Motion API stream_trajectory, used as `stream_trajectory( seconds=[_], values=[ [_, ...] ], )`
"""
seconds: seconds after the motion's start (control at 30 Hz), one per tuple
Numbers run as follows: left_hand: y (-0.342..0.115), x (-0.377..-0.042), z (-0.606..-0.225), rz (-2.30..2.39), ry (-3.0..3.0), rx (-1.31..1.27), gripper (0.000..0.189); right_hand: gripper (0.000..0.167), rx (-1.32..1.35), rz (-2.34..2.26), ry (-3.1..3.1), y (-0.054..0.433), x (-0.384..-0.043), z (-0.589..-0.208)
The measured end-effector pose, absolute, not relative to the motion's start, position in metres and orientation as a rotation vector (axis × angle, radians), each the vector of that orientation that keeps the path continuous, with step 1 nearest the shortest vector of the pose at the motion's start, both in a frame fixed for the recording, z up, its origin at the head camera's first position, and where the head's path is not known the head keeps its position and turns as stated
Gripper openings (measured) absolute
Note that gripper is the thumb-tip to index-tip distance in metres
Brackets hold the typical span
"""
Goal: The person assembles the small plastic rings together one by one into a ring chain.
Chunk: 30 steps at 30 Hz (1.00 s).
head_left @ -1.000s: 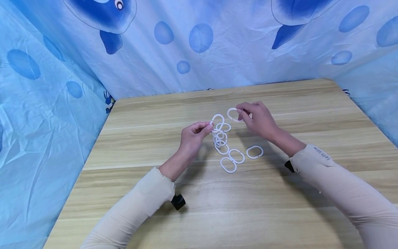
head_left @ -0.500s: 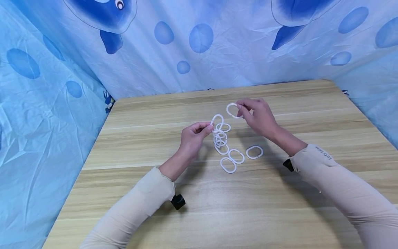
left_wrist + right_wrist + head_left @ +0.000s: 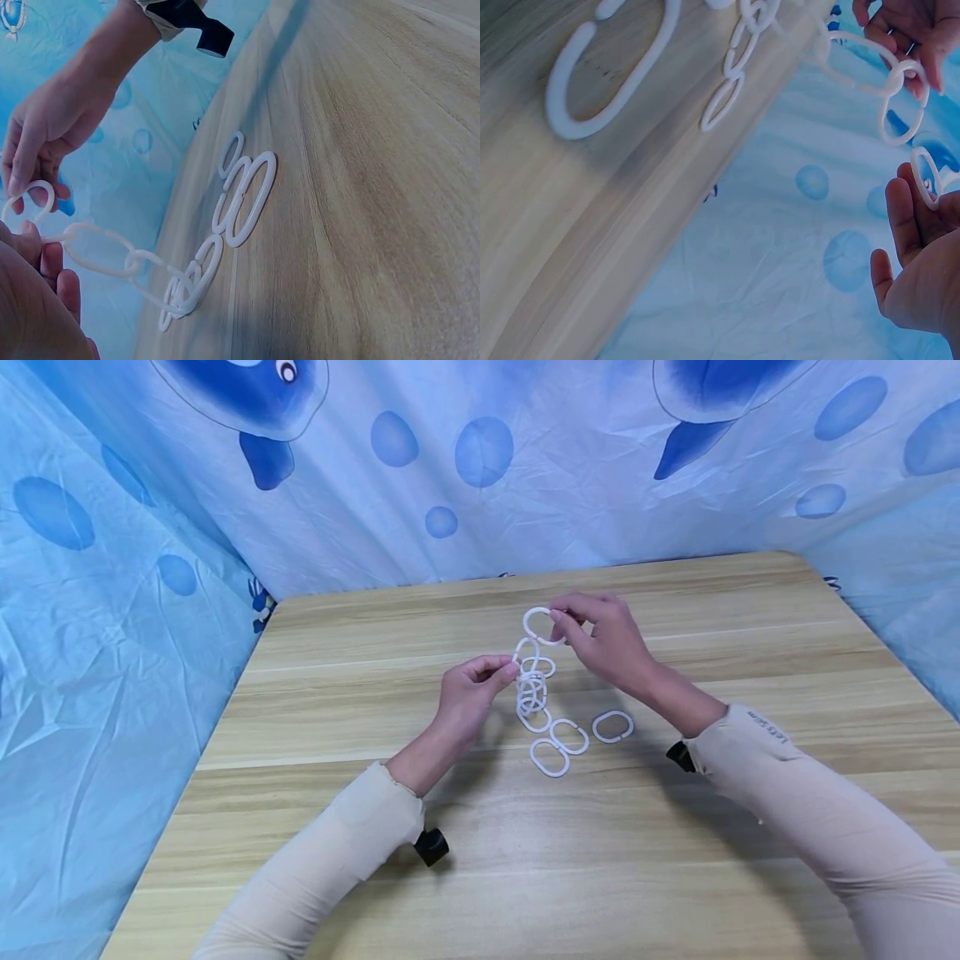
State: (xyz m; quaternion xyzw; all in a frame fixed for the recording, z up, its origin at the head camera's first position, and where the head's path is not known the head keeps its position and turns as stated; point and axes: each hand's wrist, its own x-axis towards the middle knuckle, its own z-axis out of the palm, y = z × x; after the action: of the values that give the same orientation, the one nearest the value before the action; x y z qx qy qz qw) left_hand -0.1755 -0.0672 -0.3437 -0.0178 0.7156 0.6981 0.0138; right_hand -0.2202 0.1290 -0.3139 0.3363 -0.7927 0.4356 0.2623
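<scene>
My left hand [image 3: 468, 697] pinches the end link of a chain of white plastic links [image 3: 97, 268] between thumb and fingertips. From there the chain hangs down, its lower links bunched on the table. Slightly above and to the right, my right hand [image 3: 609, 642] pinches a single white oval link [image 3: 526, 622] with a gap in its side. In the head view this link overlaps the top of the chain's end link [image 3: 537, 652]; in the right wrist view the two look close but apart.
Close to the chain's lower end, two white links [image 3: 586, 741] [image 3: 549, 776] lie on the wooden table [image 3: 600, 877]. Another link [image 3: 613, 742] lies to their right. A blue curtain [image 3: 480, 543] with sea animals stands behind the table.
My right hand has moved left and slightly up, bringing its link over the chain's end link. My left hand has hardly moved; the links on the table lie still.
</scene>
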Motion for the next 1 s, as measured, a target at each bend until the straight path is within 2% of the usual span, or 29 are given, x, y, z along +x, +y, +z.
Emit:
stream_trajectory(
  seconds=[0.27, 0.5, 1.0],
  values=[
    [-0.068, -0.175, -0.342, 2.165, 2.213, -0.046, 0.024, 0.009, 0.951, 1.185, -2.128, 0.117, -0.215, -0.310],
    [-0.069, -0.174, -0.342, 2.162, 2.222, -0.046, 0.019, 0.011, 0.960, 1.169, -2.155, 0.112, -0.214, -0.313],
    [-0.070, -0.175, -0.343, 2.165, 2.237, -0.063, 0.020, 0.009, 1.008, 1.083, -2.240, 0.106, -0.209, -0.323]
  ],
)
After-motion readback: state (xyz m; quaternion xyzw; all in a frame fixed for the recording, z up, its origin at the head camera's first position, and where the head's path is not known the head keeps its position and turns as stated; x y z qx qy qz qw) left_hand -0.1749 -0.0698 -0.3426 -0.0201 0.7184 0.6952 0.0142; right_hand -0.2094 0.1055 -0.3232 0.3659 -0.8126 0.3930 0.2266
